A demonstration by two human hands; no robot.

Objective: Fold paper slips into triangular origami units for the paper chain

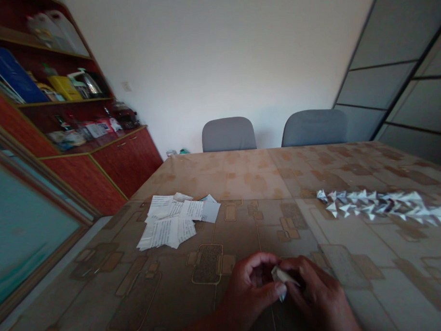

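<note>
Close to the near side of the table, my left hand point(251, 291) and my right hand point(316, 292) meet around a small folded piece of paper point(282, 275). The left thumb presses on the paper from the left, and the right fingers close on it from the other side. Part of the paper is hidden by the fingers. Ahead and to the left lies a loose pile of printed paper slips point(173, 218). Over on the right, several folded paper pieces point(381, 204) with pointed tips stand joined or packed in a long double row; I cannot tell which.
A patterned cloth point(238, 169) covers the table. Two grey chairs point(228, 134) stand at its far edge before a white wall. On the left is a red wooden cabinet point(126, 161) with bottles and a kettle on its shelves. Grey sliding panels point(380, 82) rise at the right.
</note>
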